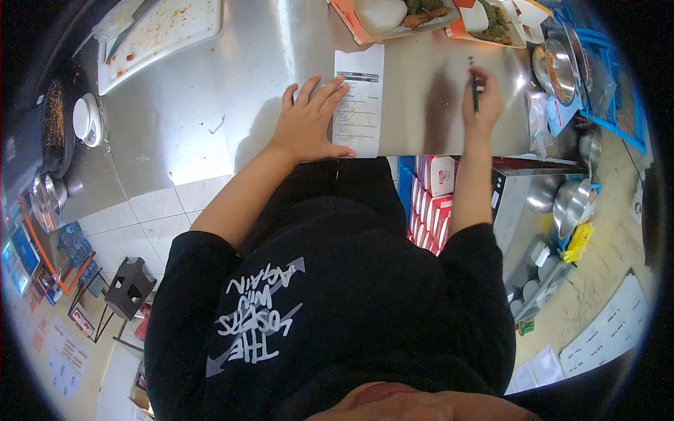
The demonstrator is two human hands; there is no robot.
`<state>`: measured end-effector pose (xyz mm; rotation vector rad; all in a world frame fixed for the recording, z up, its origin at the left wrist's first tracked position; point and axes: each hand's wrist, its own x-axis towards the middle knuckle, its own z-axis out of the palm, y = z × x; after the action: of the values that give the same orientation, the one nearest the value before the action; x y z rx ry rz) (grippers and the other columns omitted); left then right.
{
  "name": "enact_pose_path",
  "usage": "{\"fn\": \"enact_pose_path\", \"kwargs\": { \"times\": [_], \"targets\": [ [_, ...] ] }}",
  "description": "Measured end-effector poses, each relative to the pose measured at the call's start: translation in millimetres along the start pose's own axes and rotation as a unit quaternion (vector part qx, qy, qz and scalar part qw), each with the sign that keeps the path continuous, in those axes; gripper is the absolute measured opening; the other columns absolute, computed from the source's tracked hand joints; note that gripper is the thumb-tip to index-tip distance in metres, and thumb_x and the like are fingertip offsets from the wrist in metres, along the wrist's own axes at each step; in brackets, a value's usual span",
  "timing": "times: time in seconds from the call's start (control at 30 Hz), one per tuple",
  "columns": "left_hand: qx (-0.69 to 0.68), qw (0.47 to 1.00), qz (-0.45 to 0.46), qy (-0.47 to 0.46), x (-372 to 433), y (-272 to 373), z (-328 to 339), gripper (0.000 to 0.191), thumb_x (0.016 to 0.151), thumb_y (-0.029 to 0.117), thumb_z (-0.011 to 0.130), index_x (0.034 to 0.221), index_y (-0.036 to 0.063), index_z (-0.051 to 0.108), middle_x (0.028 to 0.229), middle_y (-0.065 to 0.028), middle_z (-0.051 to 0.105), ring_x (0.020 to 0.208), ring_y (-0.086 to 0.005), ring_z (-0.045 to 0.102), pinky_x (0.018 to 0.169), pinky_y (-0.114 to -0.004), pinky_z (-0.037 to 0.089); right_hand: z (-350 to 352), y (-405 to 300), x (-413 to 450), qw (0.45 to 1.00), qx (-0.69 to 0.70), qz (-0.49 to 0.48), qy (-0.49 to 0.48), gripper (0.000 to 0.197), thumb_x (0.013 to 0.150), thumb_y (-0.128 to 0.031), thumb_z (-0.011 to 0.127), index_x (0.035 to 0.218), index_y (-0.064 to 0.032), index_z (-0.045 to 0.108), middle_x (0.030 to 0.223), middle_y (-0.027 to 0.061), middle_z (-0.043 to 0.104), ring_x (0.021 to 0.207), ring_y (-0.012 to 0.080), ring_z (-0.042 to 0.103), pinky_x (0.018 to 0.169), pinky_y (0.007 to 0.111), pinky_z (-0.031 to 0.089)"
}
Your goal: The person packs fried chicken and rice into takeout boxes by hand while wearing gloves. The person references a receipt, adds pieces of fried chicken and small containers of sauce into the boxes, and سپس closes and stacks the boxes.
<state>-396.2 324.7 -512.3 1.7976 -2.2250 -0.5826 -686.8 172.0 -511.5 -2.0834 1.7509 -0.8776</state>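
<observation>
A long printed paper receipt (363, 105) lies on the stainless steel counter (200, 121), its lower end at the front edge. My left hand (316, 118) is spread flat, the fingertips and thumb resting on the receipt's left side. Small yellow marks show among the printed lines. To the right of the paper, my right hand (483, 97) grips a slim dark pen (475, 94), apart from the receipt. Beyond the receipt stand two open orange and white food boxes; the left box (363, 23) holds white rice and fried food, the right box (457, 29) greens and fried food.
A stained white cutting board (168, 42) with a knife (126, 31) on it lies far left, near a white kitchen scale (87, 120). Steel bowls (559, 71) and a blue plastic basket (637, 116) crowd the right. Red and white cartons (437, 205) are stacked below the counter.
</observation>
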Motion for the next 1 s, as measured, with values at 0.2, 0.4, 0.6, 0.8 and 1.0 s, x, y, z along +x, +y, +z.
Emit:
{"fn": "enact_pose_path", "kwargs": {
  "times": [0.2, 0.4, 0.6, 0.8, 1.0],
  "targets": [
    [-0.013, 1.0, -0.02, 0.0, 0, 3, -2, 0.104, 0.052, 0.064, 0.072, 0.138, 0.0185, 0.034, 0.145, -0.0024, 0.031, 0.132, -0.0327, 0.025, 0.105, -0.054, 0.018, 12, 23, 58, 0.996, -0.051, -0.015, -0.066, 0.029, 0.09, -0.016, 0.051, 0.116, -0.0038, 0.058, 0.108, 0.0098, 0.062, 0.095, 0.0173, 0.059, 0.076, 0.03, 0.047],
    [0.021, 1.0, -0.011, 0.014, 4, 11, -6, 0.081, 0.052, 0.06, 0.073, 0.126, 0.0368, 0.049, 0.143, -0.0004, 0.033, 0.132, -0.029, 0.029, 0.104, -0.055, 0.021, 81, -21, 76, 0.935, 0.334, 0.121, -0.014, 0.04, 0.088, -0.027, 0.054, 0.12, -0.0017, 0.054, 0.113, 0.0165, 0.06, 0.106, 0.0231, 0.056, 0.089, 0.032, 0.042],
    [0.044, 0.997, -0.052, 0.025, 6, 17, -4, 0.077, 0.06, 0.061, 0.068, 0.129, 0.0334, 0.048, 0.145, -0.0051, 0.031, 0.132, -0.0343, 0.028, 0.104, -0.056, 0.019, 62, -15, 106, 0.982, 0.105, 0.073, -0.14, 0.041, 0.083, -0.029, 0.057, 0.108, 0.0027, 0.057, 0.104, 0.0242, 0.061, 0.1, 0.0317, 0.058, 0.087, 0.037, 0.044],
    [0.073, 0.986, -0.142, 0.049, 5, 29, -3, 0.072, 0.065, 0.058, 0.064, 0.13, 0.0329, 0.047, 0.146, -0.0062, 0.029, 0.13, -0.0397, 0.026, 0.101, -0.059, 0.018, 37, -46, 102, 0.957, 0.002, 0.029, -0.29, 0.032, 0.08, -0.021, 0.052, 0.098, 0.0046, 0.059, 0.094, 0.0285, 0.061, 0.092, 0.0426, 0.058, 0.082, 0.045, 0.045],
    [0.1, 0.947, -0.296, 0.067, 30, 16, 0, 0.072, 0.068, 0.055, 0.066, 0.133, 0.033, 0.043, 0.148, -0.007, 0.024, 0.131, -0.0402, 0.022, 0.102, -0.059, 0.016, 5, -18, 84, 0.944, 0.118, 0.021, -0.306, 0.028, 0.083, -0.015, 0.045, 0.094, 0.0082, 0.055, 0.081, 0.0273, 0.061, 0.084, 0.0426, 0.06, 0.074, 0.045, 0.047]
  ]
}}
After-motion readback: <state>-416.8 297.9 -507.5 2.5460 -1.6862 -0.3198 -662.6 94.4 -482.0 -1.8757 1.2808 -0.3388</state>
